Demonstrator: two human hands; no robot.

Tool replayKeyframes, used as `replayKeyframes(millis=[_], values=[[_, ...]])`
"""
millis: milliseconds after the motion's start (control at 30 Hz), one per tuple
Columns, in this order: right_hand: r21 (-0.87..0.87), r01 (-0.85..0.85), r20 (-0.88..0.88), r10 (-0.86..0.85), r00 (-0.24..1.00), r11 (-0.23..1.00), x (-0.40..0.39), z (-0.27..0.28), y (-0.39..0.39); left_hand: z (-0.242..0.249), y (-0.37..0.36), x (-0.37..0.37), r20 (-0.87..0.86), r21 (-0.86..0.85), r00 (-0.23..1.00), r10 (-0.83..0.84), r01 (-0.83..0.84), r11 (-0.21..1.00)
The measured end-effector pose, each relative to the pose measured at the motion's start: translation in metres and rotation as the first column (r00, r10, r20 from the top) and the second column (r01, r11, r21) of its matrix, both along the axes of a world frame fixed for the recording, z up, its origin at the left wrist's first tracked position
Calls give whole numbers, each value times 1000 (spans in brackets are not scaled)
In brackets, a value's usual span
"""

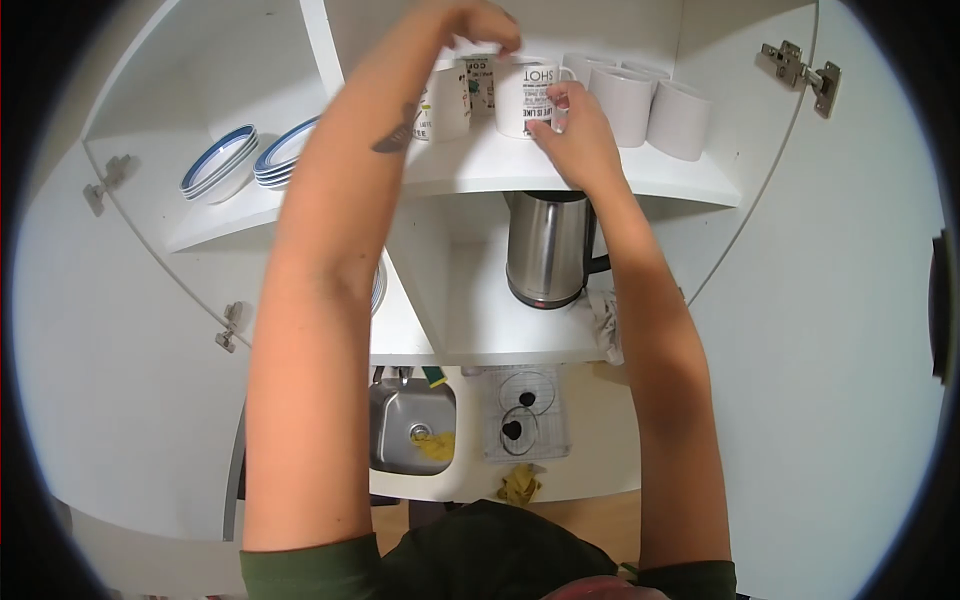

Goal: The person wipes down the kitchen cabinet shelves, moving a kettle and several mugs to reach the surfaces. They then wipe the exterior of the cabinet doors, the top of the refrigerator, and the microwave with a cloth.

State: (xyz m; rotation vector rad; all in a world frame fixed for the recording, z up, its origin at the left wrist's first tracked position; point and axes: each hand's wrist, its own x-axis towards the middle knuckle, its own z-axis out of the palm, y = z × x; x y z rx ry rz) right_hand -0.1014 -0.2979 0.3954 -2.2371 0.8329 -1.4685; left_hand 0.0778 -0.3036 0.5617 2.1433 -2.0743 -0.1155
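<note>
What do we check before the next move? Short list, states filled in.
1. Cupboard doors out of the way: ok, both swung open.
2. Right hand on the printed mug: ok, at the handle side; grip firmness cannot tell.
3. Left hand free of the mug: cannot tell, it is blurred, above the mug in view.
4. Free room to the mug's right: not ok, plain white mugs stand close by.
5. Kettle stable: ok, upright on the shelf below.
6. Mug empty: cannot tell, its inside does not show.
</note>
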Motion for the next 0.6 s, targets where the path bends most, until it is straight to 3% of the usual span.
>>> replayKeyframes(millis=[33, 100, 200, 300, 433, 500, 533, 600], values=[[-6, 52, -5, -52, 999, 999, 0, 2, 1, -1, -10, 12, 4, 12, 1000, 3, -3, 1000], [-48, 92, -16, -93, 996, 995, 2, 4, -2, -10, -26, 33, 262, 53, 918, 298, -322, 945], [-138, 105, -59, -114, 992, 985, 12, 3, -9, -5, 29, 5, 369, 151, 874, 315, -391, 908], [-72, 93, -146, -102, 984, 993, 9, 10, -8, -11, 27, 14, 230, 236, 929, 291, -343, 909], [-115, 128, -165, -146, 975, 985, 15, 10, -5, -17, 29, 19, 206, 273, 951, 230, -282, 920], [-78, 160, -198, -173, 965, 984, 18, 11, -4, -21, 39, 11, 270, 104, 928, 258, -294, 950], [-75, 156, -200, -168, 965, 985, 20, 10, -6, -22, 52, 1, 268, 107, 927, 261, -298, 949], [-97, 165, -222, -183, 958, 981, 21, 11, -5, -23, 73, -12, 139, 44, 958, 252, -260, 964]])
